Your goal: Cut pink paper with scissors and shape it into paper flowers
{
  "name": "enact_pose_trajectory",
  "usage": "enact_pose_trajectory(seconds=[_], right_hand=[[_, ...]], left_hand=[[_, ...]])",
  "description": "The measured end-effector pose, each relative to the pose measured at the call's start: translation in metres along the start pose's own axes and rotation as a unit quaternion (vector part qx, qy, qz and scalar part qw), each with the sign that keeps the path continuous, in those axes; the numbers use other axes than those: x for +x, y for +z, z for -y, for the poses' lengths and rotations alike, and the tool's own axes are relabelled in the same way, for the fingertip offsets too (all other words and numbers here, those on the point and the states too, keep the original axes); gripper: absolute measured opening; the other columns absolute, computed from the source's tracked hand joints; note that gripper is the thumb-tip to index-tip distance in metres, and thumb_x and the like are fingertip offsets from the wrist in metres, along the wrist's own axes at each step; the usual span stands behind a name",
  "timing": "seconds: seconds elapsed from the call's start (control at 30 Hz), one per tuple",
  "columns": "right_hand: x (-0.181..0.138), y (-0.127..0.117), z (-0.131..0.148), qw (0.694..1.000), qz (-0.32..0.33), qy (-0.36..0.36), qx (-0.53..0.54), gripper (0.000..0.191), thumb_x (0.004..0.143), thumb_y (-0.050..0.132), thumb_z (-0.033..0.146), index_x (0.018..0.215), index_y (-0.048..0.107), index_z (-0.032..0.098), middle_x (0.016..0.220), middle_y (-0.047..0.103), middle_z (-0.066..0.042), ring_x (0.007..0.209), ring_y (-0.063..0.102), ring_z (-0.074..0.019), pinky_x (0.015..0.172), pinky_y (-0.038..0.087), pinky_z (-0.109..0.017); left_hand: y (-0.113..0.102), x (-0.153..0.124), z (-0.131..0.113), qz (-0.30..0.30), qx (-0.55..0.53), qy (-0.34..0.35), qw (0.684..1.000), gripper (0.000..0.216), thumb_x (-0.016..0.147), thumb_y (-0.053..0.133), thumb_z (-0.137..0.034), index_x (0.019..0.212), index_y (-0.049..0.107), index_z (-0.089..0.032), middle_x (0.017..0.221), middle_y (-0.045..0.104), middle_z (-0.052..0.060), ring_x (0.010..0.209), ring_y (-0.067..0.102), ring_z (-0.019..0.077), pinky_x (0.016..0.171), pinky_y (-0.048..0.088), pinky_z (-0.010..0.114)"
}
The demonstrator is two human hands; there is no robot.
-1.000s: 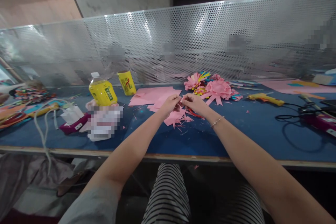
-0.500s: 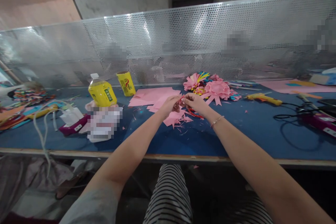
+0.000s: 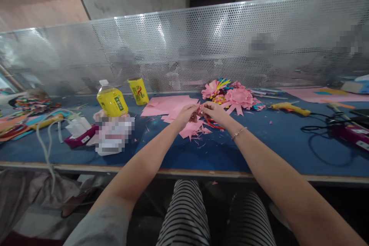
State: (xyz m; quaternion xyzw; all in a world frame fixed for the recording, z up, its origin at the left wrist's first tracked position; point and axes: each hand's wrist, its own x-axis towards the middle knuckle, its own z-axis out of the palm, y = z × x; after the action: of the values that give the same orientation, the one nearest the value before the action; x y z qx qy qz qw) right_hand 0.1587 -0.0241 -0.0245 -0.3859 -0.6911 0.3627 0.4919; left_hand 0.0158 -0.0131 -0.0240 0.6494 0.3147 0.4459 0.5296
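Over the middle of the blue table, my left hand (image 3: pixel 188 116) and my right hand (image 3: pixel 212 112) meet fingertip to fingertip. Between them they pinch a small piece of pink paper (image 3: pixel 199 109), mostly covered by the fingers. Pink paper sheets (image 3: pixel 170 104) lie behind and beneath my left hand. Cut pink scraps (image 3: pixel 190 130) and thin slivers are scattered just in front. Under my right hand shows the red handle of what look like scissors (image 3: pixel 213 125). Behind my right hand sits a pile of pink paper flowers (image 3: pixel 238 98) with yellow and blue strips.
A bottle of yellow liquid (image 3: pixel 112 100) and a yellow can (image 3: pixel 138 91) stand at left, near a purple power strip (image 3: pixel 82 138) with white cables. To the right lies a yellow glue gun (image 3: pixel 291 108) with a black cord. A perforated metal screen (image 3: pixel 161 54) runs behind the table.
Both hands stay nearly in place, with slight finger movement on the pink paper. My right knee has come further into view below the table.
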Motion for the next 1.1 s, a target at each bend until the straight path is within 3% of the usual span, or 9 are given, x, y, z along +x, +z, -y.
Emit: enact_pose_trajectory(seconds=[0.43, 0.63, 0.83, 1.1], right_hand=[[-0.001, 0.0, 0.001, 1.0, -0.016, -0.003, -0.017, 0.004, 0.064, 0.045, 0.014, 0.061, 0.046, 0.017, 0.045, 0.045, 0.006, 0.041, 0.041, -0.0059, 0.042, 0.031, -0.019], [0.0, -0.002, -0.004, 0.999, -0.025, -0.001, -0.028, 0.005, 0.065, 0.047, 0.019, 0.061, 0.045, 0.018, 0.045, 0.046, 0.005, 0.042, 0.042, -0.0069, 0.043, 0.031, -0.02], [0.003, -0.003, -0.007, 0.998, -0.051, -0.002, -0.025, 0.014, 0.067, 0.052, 0.027, 0.06, 0.043, 0.018, 0.048, 0.048, 0.005, 0.045, 0.045, -0.0077, 0.046, 0.035, -0.021], [0.003, -0.004, -0.008, 0.998, -0.051, -0.006, -0.019, 0.014, 0.067, 0.052, 0.028, 0.061, 0.044, 0.019, 0.049, 0.048, 0.005, 0.046, 0.045, -0.0082, 0.047, 0.035, -0.022]], left_hand=[[-0.004, 0.004, 0.002, -0.021, -0.013, -0.002, 1.0, 0.028, 0.075, 0.044, -0.041, 0.067, 0.049, -0.015, 0.056, 0.053, 0.0, 0.038, 0.043, 0.0061, 0.04, 0.033, 0.021], [-0.004, 0.005, 0.004, -0.025, -0.051, -0.005, 0.998, 0.023, 0.074, 0.045, -0.039, 0.068, 0.045, -0.017, 0.055, 0.054, 0.0, 0.038, 0.042, 0.0062, 0.039, 0.032, 0.02], [-0.001, 0.006, 0.0, -0.069, -0.095, -0.048, 0.992, 0.018, 0.074, 0.046, -0.034, 0.068, 0.039, -0.018, 0.046, 0.046, -0.004, 0.037, 0.042, 0.0073, 0.042, 0.037, 0.021], [0.001, 0.002, -0.004, -0.056, -0.095, -0.033, 0.993, 0.014, 0.074, 0.046, -0.03, 0.069, 0.042, -0.017, 0.052, 0.05, -0.003, 0.039, 0.044, 0.0067, 0.042, 0.036, 0.02]])
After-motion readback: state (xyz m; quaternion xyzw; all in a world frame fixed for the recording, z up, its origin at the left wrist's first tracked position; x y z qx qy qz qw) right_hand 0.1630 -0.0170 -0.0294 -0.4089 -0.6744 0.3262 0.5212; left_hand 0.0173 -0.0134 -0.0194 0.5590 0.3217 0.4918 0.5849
